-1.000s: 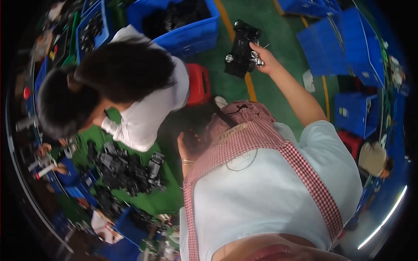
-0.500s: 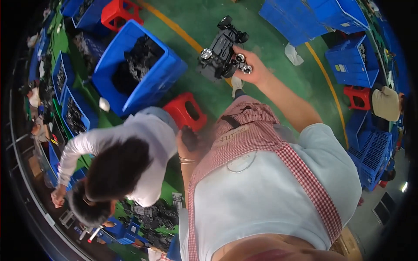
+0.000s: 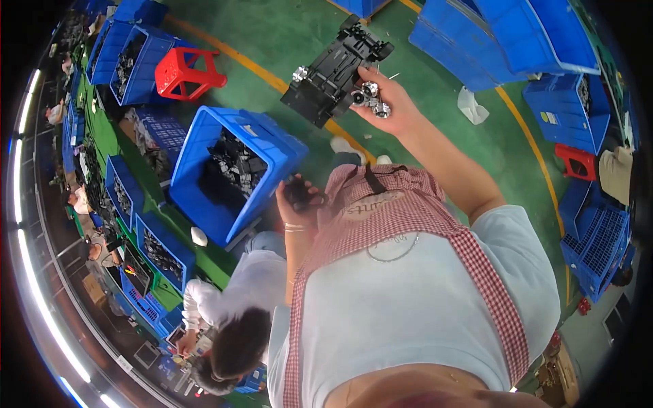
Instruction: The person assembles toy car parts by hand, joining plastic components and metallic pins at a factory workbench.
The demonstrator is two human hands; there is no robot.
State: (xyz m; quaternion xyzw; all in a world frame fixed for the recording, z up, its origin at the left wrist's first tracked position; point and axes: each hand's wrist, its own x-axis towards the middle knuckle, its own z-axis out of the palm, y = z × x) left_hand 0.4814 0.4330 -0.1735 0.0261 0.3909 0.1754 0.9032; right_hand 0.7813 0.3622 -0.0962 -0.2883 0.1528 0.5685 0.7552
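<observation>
My right hand [image 3: 398, 112] is stretched out ahead, closed round the edge of a black toy car chassis [image 3: 328, 76] with wheels at its corners. Shiny silver parts [image 3: 369, 100], seemingly small wheel hubs, are held in the same grip beside the chassis. Lower and closer to my body, my left hand [image 3: 297, 212] has its fingers curled round several dark rounded pieces [image 3: 298, 193]; their exact kind is too blurred to tell. Just left of that hand stands a big blue bin [image 3: 272, 146] with black plastic parts [image 3: 237, 166] inside.
A red stool [image 3: 187, 73] stands beyond the bin. At the left, a person in white [image 3: 255, 289] leans over a green-topped bench [image 3: 204, 258] with blue trays. Large blue crates [image 3: 462, 44] line the right. A white bag [image 3: 471, 107] lies on the green floor.
My view has moved forward along the floor; the co-worker drops back toward the lower left and the blue bin comes nearer. Both hands keep their hold, and the chassis has tilted slightly.
</observation>
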